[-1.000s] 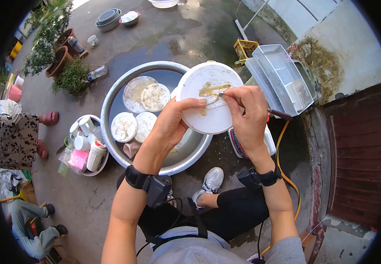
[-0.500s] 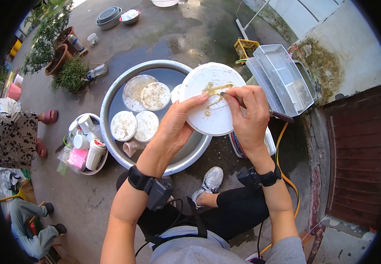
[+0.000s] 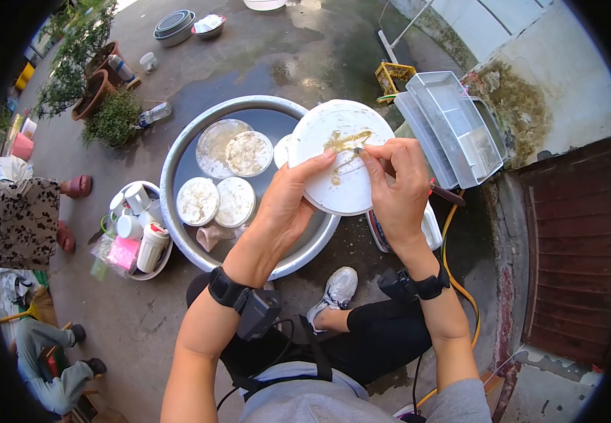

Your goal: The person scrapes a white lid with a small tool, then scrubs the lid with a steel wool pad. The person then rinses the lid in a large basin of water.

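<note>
My left hand (image 3: 288, 201) grips a round white plastic lid (image 3: 344, 194) by its near-left edge, thumb on top. Brownish residue streaks the lid's middle. In my right hand (image 3: 398, 187) is a dark-handled knife (image 3: 449, 194), its handle sticking out past the palm. Its small tip touches the lid by the residue, while most of the blade is hidden by my fingers. Below the lid stands a large metal basin (image 3: 179, 243) of water. Several stained round lids (image 3: 236, 201) float or lie in it, and a pale cloth (image 3: 210, 237) is near its front rim.
Left of the basin is a bowl of cups (image 3: 131, 226). Clear plastic bins (image 3: 453, 127) and a yellow basket (image 3: 394, 76) stand right. An orange hose (image 3: 471, 296) runs along the ground. Potted plants (image 3: 112, 120) and two other people's legs (image 3: 73, 187) are at left.
The knife tip and my right hand have shifted slightly against the lid, and the residue streaks look a little different. My left hand keeps its hold, with its wrist moved slightly right.
</note>
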Demonstrator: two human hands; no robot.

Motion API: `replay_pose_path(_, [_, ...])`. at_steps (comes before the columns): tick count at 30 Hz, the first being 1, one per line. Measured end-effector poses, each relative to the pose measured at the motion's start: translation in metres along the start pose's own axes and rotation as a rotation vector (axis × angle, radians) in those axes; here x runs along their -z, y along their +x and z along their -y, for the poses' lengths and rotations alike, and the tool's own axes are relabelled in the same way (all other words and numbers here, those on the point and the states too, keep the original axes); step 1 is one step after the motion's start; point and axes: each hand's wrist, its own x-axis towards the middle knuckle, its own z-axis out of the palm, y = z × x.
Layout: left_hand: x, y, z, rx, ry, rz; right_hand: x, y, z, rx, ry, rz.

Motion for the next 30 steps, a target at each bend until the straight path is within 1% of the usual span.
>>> replay_pose_path(11, [-0.0006,-0.0022,0.0023,-0.001,-0.046,-0.024,0.0006,-0.0011,0.0034,-0.025,0.051,0.041])
replay_pose_path(14, [-0.0024,-0.0027,0.0025,0.013,-0.049,-0.013,0.0020,0.0007,0.0016,-0.024,0.041,0.024])
replay_pose_path(16, [-0.0021,-0.0016,0.0043,0.016,-0.051,-0.007,0.0027,0.0015,-0.0002,-0.025,-0.020,-0.004])
replay_pose_path(20, [-0.0029,-0.0033,0.0031,0.015,-0.040,-0.012,0.0030,0.0005,0.0028,-0.027,-0.021,0.014])
replay_pose_path(30, [0.0015,-0.0008,0.0009,-0.005,-0.039,-0.016,-0.0040,-0.0038,0.0062,-0.005,0.042,0.030])
